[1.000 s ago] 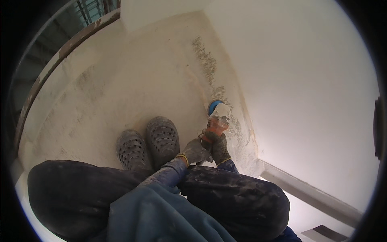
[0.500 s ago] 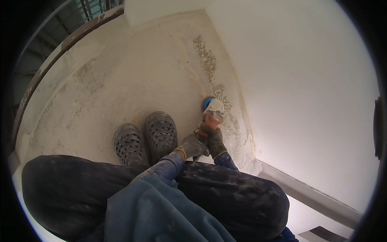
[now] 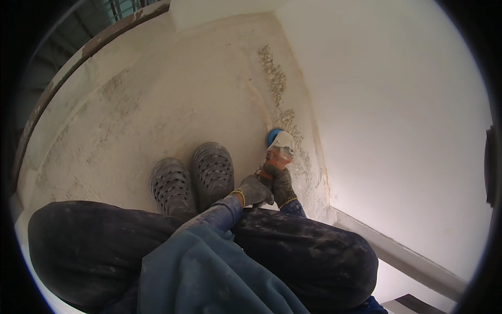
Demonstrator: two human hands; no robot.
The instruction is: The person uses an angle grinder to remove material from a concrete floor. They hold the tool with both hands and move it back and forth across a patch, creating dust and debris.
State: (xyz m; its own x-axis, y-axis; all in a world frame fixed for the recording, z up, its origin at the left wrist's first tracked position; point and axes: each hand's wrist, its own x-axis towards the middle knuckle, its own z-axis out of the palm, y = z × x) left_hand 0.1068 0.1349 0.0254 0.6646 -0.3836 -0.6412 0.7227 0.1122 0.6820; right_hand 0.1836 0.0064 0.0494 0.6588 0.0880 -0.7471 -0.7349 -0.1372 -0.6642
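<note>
An angle grinder [image 3: 279,155] with an orange, dust-coated body rests low over the pale floor, its blue disc [image 3: 274,136] at the far end touching or nearly touching the surface. My right hand [image 3: 283,186], in a dark dusty knit glove, is wrapped round the grinder's body. Behind it, my left hand [image 3: 254,190], in a grey glove with a yellow cuff, closes on the tool's rear end; its fingertips are partly hidden. Beside the disc runs a rough patch of exposed speckled stone [image 3: 287,121] in the floor.
A white wall [image 3: 387,104] rises close on the right. My grey clogs [image 3: 213,172] stand left of the grinder, below my bent knees. A dark curved edge [image 3: 78,65] bounds the floor at the far left, with bars beyond. A ledge [image 3: 397,248] lies at lower right.
The whole view has shifted slightly. Against the floor, the grinder and both hands are in nearly the same place, with the grip unchanged.
</note>
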